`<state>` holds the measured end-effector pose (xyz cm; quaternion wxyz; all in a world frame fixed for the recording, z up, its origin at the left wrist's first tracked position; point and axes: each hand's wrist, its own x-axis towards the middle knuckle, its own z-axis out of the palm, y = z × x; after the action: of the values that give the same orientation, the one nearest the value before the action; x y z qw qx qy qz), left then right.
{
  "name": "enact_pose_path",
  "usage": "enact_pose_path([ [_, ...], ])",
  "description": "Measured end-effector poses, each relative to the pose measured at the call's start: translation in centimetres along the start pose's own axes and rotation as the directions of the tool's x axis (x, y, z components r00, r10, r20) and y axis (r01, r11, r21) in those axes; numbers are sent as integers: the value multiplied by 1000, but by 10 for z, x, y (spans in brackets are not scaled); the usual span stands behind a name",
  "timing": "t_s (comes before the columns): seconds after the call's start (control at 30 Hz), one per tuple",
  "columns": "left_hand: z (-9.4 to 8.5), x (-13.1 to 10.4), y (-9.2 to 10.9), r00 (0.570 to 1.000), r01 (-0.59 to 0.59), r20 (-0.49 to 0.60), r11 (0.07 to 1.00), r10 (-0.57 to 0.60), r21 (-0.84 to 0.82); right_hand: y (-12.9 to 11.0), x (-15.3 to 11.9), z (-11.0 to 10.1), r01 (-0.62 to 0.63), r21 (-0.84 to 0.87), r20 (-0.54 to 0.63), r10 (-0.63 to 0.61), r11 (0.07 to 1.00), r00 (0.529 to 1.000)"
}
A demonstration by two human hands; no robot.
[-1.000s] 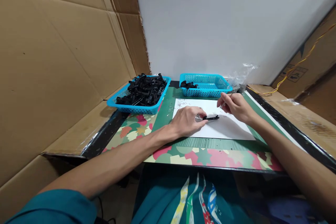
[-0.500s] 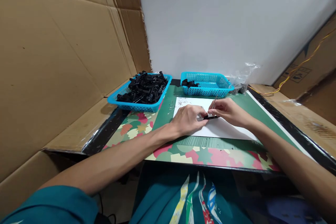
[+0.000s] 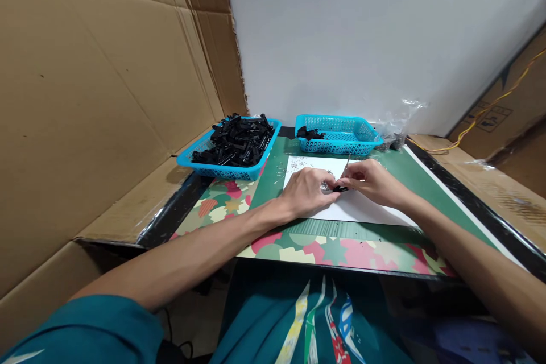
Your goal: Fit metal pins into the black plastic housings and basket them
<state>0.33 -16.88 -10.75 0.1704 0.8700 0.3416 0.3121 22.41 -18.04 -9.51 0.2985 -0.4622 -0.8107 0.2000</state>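
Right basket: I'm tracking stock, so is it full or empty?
Neither: the basket holds some black parts at its left end; blue mesh shows beside.

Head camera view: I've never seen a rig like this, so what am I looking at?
There is no robot here. One camera, worn on a person's head, looks forward and down at their bare hands. The left hand pinches a small black part; the right hand meets it, holding something thin and upright, too small to identify. Beneath is a white sheet with tiny pieces scattered on it. Behind, the left blue basket is heaped with black parts; the right blue basket holds a few, beside a clear plastic bag.
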Motion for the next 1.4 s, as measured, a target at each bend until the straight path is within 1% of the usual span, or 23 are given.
enact_pose_path([
  [0.23,0,1,-2,1000,-2,6,997,2,-80,5,2,5,32,-12,-31,-32,999,999],
  [0.53,1,3,-4,1000,-17,11,988,18,-153,5,0,5,20,-20,-12,-20,1000,1000],
  [0.67,-2,4,-2,1000,-15,5,989,16,-145,2,1,3,33,13,16,-33,999,999],
  [0.7,-3,4,-1,1000,-8,-4,990,7,-142,1,1,2,35,31,-8,-35,999,999],
  [0.77,-4,5,0,999,5,-32,991,-9,-136,-1,3,-3,28,60,-112,-21,998,994],
  [0.83,-6,4,1,998,6,-62,993,-14,-120,1,3,-10,2,80,-236,17,997,972],
  [0.9,-7,4,2,997,-10,-74,996,4,-88,7,4,-18,-28,99,-321,58,995,945],
  [0.97,-8,3,2,997,-29,-75,998,25,-58,15,4,-23,-55,157,-363,109,986,925],
  [1.03,-9,2,3,997,-36,-77,999,33,-38,23,5,-25,-53,282,-367,159,958,917],
  [1.1,-11,2,4,996,-33,-87,999,30,-32,28,7,-25,-23,422,-337,180,906,924],
  [1.17,-12,3,4,994,-34,-107,999,30,-36,30,8,-24,4,491,-281,154,871,947],
  [1.23,-13,3,4,990,-31,-136,999,27,-30,29,10,-25,-11,466,-189,112,885,976],
  [1.3,-12,3,4,988,-16,-152,1000,12,-25,25,10,-27,-72,380,-55,101,922,993],
  [1.37,-12,3,2,989,6,-149,1000,-11,-30,21,9,-29,-142,297,71,126,944,989],
  [1.4,-11,3,1,989,16,-145,999,-21,-35,20,8,-30,-166,283,116,138,945,984],
])
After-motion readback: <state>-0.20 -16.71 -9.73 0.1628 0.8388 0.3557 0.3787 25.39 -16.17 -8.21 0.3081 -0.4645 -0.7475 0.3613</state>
